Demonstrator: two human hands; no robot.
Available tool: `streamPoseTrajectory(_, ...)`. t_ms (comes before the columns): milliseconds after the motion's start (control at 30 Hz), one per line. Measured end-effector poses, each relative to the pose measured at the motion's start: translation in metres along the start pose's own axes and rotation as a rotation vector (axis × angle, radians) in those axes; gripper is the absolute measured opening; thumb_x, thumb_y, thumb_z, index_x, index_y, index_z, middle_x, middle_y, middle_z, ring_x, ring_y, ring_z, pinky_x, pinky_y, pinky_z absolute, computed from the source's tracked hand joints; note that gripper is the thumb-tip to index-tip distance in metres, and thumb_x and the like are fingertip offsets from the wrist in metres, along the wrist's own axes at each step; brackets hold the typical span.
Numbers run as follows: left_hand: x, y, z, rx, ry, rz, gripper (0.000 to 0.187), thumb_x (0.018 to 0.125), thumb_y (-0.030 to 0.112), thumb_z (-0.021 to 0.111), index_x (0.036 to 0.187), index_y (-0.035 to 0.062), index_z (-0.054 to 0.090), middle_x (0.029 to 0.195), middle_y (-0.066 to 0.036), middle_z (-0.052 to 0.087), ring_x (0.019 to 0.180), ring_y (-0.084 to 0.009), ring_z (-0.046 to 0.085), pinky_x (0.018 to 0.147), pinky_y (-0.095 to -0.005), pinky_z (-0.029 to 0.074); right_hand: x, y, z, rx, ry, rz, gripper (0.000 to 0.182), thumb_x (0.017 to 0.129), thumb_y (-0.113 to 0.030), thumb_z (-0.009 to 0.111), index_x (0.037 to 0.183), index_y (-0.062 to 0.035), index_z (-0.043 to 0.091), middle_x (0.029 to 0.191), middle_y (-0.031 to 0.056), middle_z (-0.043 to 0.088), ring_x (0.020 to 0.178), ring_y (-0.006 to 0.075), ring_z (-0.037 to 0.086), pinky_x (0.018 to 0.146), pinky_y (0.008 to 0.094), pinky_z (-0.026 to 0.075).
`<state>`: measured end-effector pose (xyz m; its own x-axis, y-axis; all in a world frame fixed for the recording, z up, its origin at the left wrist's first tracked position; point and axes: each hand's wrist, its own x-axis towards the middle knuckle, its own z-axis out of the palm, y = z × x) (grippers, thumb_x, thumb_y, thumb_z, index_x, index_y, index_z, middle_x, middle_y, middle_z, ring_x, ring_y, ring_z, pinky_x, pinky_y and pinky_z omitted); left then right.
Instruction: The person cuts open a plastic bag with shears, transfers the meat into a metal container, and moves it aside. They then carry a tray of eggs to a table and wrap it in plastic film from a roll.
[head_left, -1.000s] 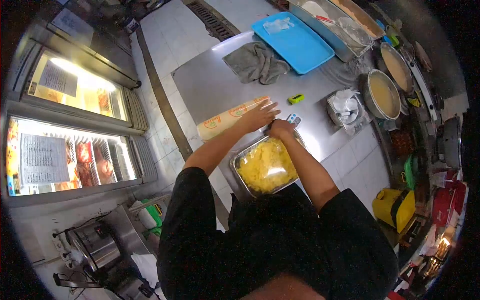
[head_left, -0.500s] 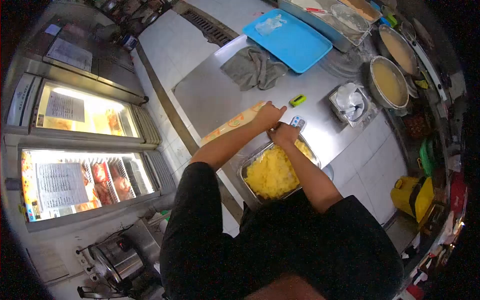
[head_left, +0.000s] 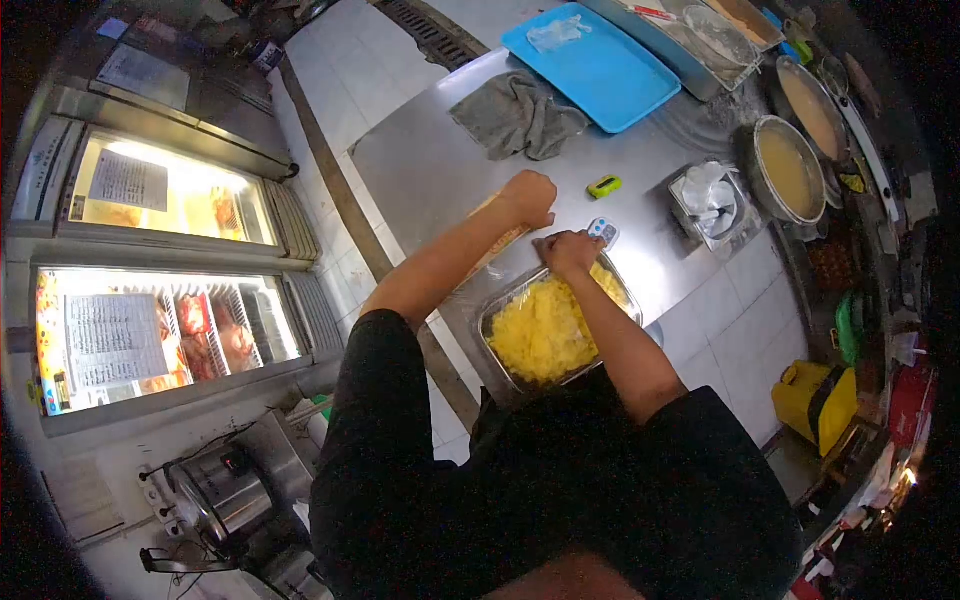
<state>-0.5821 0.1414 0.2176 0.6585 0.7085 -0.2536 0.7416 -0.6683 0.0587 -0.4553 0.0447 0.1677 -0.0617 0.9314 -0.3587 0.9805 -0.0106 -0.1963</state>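
Observation:
A metal tray of yellow chunky food [head_left: 540,335] sits at the near edge of the steel table [head_left: 410,150], with clear film over it. My left hand [head_left: 530,198] is closed above a long box with orange print [head_left: 490,250], mostly hidden under my forearm; what the fingers hold is too small to make out. At the far rim of the tray, my right hand [head_left: 570,252] has its fingers bent together by the film. Beside it lie a white and blue device [head_left: 602,232] and a green timer [head_left: 604,187].
A grey cloth [head_left: 520,115] and a blue tray [head_left: 595,65] lie farther back. To the right stand a square metal container with utensils [head_left: 712,205] and a bowl of pale liquid [head_left: 788,168]. Lit fridges [head_left: 170,340] are at left.
My left hand has lifted and moved slightly away from my right hand, its fingers now curled into a fist. My right hand stays by the tray's far rim.

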Motion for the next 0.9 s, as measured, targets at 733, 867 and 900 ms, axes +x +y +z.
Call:
streamPoseTrajectory(733,-0.398,0.082,-0.008,0.150,1.111,-0.762,0.040,0.076,0.016,0.078,0.055,0.0065,0.045,0.055,-0.010,0.048,0.047,-0.0266,0.048,0.047,-0.0338,0.038,-0.011,-0.005,0.023,0.087,0.078,-0.155,0.045,0.084,-0.038,0.039,0.081,-0.0093,0.074,0.085,0.0132,0.071,0.084,0.0281,0.064,0.090,0.0483,0.033)
streamPoseTrajectory(867,-0.425,0.083,0.030,0.121,1.163,-1.145,0.035,0.082,0.030,0.075,0.069,-0.0011,0.066,0.061,-0.018,0.062,0.047,-0.0277,0.054,0.048,-0.0354,0.043,-0.011,0.010,0.039,0.060,0.243,-0.060,0.038,0.080,-0.037,0.046,0.073,-0.0127,0.075,0.071,0.0074,0.069,0.078,0.0255,0.063,0.088,0.0408,0.034)
streamPoseTrajectory(900,-0.446,0.080,0.046,0.148,1.188,-1.392,0.033,0.080,0.031,0.076,0.071,0.0004,0.069,0.062,-0.014,0.065,0.049,-0.0255,0.057,0.051,-0.0353,0.046,-0.008,0.018,0.049,0.100,0.347,-0.034,0.038,0.081,-0.038,0.048,0.068,-0.0120,0.073,0.070,0.0081,0.068,0.076,0.0256,0.062,0.088,0.0406,0.034)
